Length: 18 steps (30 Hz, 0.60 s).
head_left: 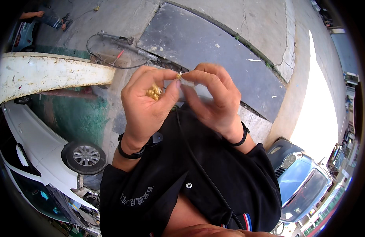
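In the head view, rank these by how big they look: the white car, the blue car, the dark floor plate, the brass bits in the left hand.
1. dark floor plate
2. white car and blue car: both cut off by the picture's edge, so unranked
3. brass bits in the left hand, clearly smallest, though nearest the camera

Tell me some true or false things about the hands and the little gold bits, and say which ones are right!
1. The left hand cups a bunch of small gold pieces. True.
2. The right hand is resting on the white car. False: it is raised in front of the chest, fingertips meeting the left hand's.
3. Both wrists wear black bands. True.
4. The blue car is on the left. False: it is at the lower right; the white car is on the left.
5. The fingertips pinch one small piece between the two hands. True.
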Tool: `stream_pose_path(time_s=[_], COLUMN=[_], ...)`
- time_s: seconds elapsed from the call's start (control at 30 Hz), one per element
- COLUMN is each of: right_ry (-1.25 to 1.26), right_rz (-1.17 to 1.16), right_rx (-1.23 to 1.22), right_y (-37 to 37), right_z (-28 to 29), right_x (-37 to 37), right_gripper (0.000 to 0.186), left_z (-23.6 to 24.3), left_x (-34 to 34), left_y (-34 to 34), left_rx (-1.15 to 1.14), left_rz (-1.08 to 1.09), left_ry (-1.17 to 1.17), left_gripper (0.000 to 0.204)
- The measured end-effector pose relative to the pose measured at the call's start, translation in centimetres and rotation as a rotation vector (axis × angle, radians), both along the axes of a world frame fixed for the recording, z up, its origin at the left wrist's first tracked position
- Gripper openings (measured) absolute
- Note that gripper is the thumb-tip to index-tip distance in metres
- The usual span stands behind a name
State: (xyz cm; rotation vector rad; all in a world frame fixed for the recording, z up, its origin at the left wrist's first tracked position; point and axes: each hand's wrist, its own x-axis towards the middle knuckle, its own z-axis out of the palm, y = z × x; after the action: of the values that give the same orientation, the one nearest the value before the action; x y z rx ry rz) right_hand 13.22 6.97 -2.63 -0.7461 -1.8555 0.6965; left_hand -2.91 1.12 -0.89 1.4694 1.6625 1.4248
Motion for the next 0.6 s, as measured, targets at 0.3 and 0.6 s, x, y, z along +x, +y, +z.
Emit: stream_pose_path(time_s=[0.3,0.6], right_ry=[0.076,0.064], right_rz=[0.032,0.057], right_rx=[0.019,-0.100], right_y=[0.22,-0.63], right_z=[0.01,-0.17], right_x=[0.00,0.05], right_gripper=[0.034,0.033], left_z=[0.07,0.20], left_x=[0.29,0.28], left_y=[0.20,-0.22], left_rx=[0.020,0.007], left_rz=[0.040,0.059], left_ry=[0.036,0.066], left_gripper=[0.011,0.012])
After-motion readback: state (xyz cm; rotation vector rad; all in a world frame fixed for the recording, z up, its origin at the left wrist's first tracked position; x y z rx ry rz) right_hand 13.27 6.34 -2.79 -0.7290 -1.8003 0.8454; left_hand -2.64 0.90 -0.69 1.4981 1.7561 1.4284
